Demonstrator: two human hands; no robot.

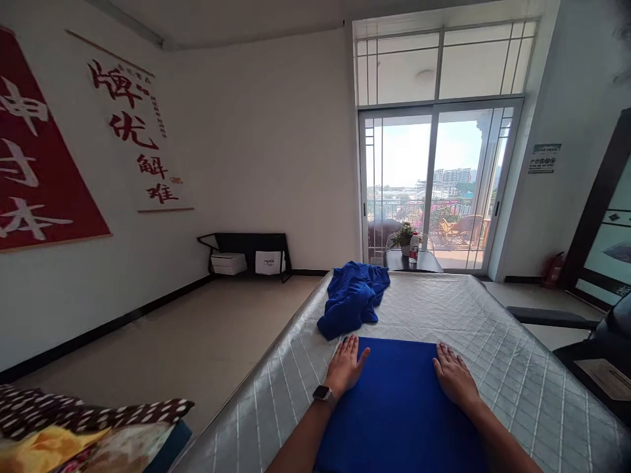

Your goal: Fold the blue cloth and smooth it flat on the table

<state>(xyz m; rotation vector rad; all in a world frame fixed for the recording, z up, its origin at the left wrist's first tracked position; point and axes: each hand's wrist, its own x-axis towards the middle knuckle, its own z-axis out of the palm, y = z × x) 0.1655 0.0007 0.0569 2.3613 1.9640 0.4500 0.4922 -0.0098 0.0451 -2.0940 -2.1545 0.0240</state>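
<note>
A flat, smooth piece of blue cloth (394, 407) lies before me on a silvery quilted cover (276, 394). On its far left corner rests my left hand (348, 366), fingers stretched out and thumb apart, with a dark watch at the wrist. My right hand (456, 374) lies flat along the far right edge of the cloth, its fingers extended. Neither hand grips anything. Beyond my left hand sits a crumpled blue cloth (355, 295) in a loose heap. The near end of the flat cloth runs out of view at the bottom.
Past the covered surface stands a small dark table (419, 264) with a potted plant (404, 238) and a bottle (413, 248). Patterned fabrics (98, 427) are piled at lower left. A black chair (596, 355) is at right, a low black rack (249, 246) by the wall.
</note>
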